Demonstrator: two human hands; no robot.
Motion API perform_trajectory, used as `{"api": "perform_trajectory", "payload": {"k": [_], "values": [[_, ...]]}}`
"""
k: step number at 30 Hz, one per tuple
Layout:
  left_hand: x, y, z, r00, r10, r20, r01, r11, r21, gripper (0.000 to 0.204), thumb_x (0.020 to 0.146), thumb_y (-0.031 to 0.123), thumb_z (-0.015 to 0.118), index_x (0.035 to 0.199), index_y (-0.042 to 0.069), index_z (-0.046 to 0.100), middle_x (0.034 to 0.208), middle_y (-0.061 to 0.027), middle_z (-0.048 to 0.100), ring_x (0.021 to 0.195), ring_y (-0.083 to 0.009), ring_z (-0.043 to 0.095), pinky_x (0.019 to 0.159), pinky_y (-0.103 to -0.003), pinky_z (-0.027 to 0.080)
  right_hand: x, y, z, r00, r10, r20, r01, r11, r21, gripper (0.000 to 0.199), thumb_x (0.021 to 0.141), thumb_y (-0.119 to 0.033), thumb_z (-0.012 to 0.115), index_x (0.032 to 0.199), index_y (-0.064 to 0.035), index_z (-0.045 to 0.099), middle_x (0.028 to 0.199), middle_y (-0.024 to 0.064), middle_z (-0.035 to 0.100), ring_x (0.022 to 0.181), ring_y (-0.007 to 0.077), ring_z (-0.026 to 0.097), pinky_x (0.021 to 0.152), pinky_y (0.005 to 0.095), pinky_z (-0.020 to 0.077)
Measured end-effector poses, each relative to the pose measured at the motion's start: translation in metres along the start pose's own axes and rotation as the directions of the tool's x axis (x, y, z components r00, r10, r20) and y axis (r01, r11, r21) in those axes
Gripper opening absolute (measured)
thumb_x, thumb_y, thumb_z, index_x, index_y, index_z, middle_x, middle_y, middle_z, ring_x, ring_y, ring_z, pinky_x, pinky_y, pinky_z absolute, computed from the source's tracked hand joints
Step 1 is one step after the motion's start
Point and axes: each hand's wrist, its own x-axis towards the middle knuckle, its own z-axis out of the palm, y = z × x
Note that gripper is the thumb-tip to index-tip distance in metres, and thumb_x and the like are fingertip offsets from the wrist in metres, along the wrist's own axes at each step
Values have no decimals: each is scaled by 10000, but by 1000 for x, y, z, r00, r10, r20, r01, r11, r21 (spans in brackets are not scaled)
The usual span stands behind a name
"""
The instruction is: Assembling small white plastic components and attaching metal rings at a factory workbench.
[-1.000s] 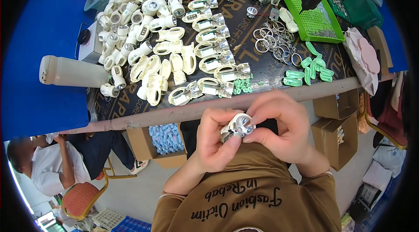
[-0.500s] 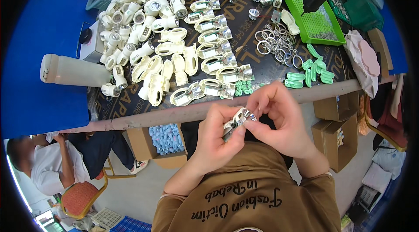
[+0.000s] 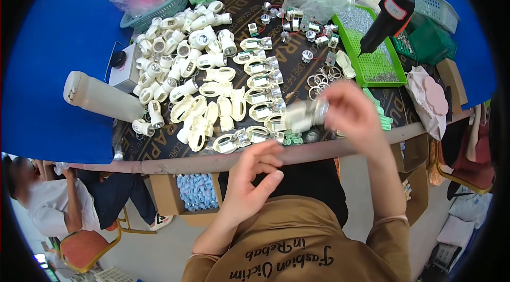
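Observation:
My right hand (image 3: 350, 114) is over the table's front part, its fingers pinching a small cream flashlight half-shell (image 3: 303, 117) with a silver reflector; both are smeared by motion. Nothing is in my left hand (image 3: 255, 181), which hovers just off the table's front edge with its fingers loosely apart. Left of the half-shell runs a column of similar open half-shells (image 3: 261, 95) with reflectors and circuit parts inside. Small green pieces (image 3: 293, 137) lie just below it. Metal key rings (image 3: 320, 81) and green curved strips (image 3: 383, 114) are partly hidden behind my right hand.
Assembled white flashlights (image 3: 183, 48) are heaped at the left, by a white bottle (image 3: 101, 93). Empty cream shells (image 3: 210, 112) lie nearer. A black electric screwdriver (image 3: 390, 16) hangs over a green tray of screws (image 3: 380, 61). Another person (image 3: 64, 197) sits at lower left.
My hands have parted. The right one has carried the half-shell forward over the table, while the left has let go and opened. The view has shifted, showing more of the table's far side.

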Motion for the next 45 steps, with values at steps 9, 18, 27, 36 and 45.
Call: {"api": "perform_trajectory", "payload": {"k": [9,18,27,36,45], "values": [[11,-10,3,995,-2,97,-28,952,304,109,876,74,527,911,16,612,773,-51,587,620,-94,541,554,-218,438,74,29,-16,994,-90,-65,36,818,-575,157,755,-68,595,880,1,530,753,81,551,619,142,552,577,263,448],[13,-9,-1,993,-48,109,11,948,318,131,886,66,508,899,-10,615,792,-50,591,644,-76,545,518,-193,444,44,32,5,998,15,53,32,619,-785,200,775,-158,625,884,-21,528,728,110,586,699,276,570,641,370,443],[13,-9,1,992,-44,121,-1,937,350,127,885,57,506,910,-10,610,800,-51,590,646,-77,544,515,-189,442,103,33,-48,933,-352,77,178,264,-948,161,731,22,510,874,-3,579,868,137,541,857,314,554,713,400,470],[14,-13,0,990,-59,126,22,959,282,129,887,35,491,925,-17,603,835,-65,592,675,-81,544,519,-185,446,124,54,-62,947,-275,165,201,106,-974,149,729,-46,572,877,-38,572,902,110,521,886,283,543,726,372,488],[15,-12,4,994,-67,83,42,962,268,119,884,66,509,917,7,607,770,-48,583,603,-78,539,500,-199,443,94,41,-58,967,-37,-251,57,996,71,165,834,-141,592,944,-25,550,881,38,590,836,141,561,766,270,411]]}}
